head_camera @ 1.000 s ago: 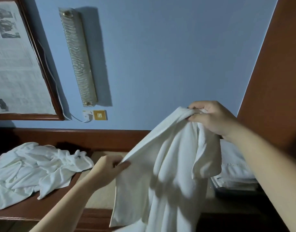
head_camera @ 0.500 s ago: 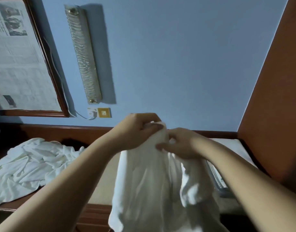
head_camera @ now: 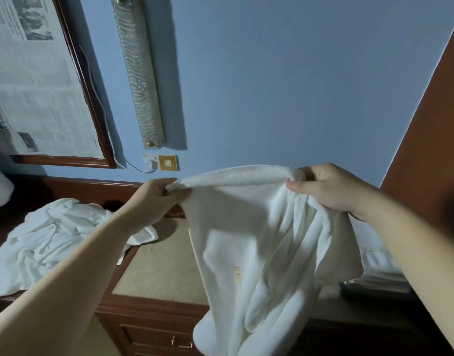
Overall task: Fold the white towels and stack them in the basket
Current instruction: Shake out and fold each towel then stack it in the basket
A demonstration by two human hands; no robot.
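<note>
Right now, towel in hand: a white towel (head_camera: 259,242) hangs in the air in front of the person, stretched by its top edge between the two hands, the rest drooping in loose folds down over the front of the table (head_camera: 159,273).
Left hand: the left hand (head_camera: 154,199) pinches the left end of that top edge, fingers curled round the cloth.
Right hand: the right hand (head_camera: 328,186) grips the right end, bunching a fair bit of fabric in its curled fingers.
Step in hand: by my reckoning this towel is only being opened out and squared up; no clean fold shows in it yet.
Unfolded pile: a crumpled heap of white towels (head_camera: 53,242) lies on the left part of the table, well apart from the held one and untouched by either hand. I cannot count how many are in it.
Folded stack: to the right, partly hidden behind the right forearm, flat white cloth (head_camera: 375,250) sits squarely on something dark (head_camera: 369,291); it looks like folded towels in the basket, though I cannot make out the basket properly.
Progress: some towels seem done, one is under way, and the heap is left, so I would judge the job somewhere in the middle.
Back wall: a framed newspaper print (head_camera: 33,80) and a long wall lamp (head_camera: 138,73) hang on the blue wall behind.
</note>
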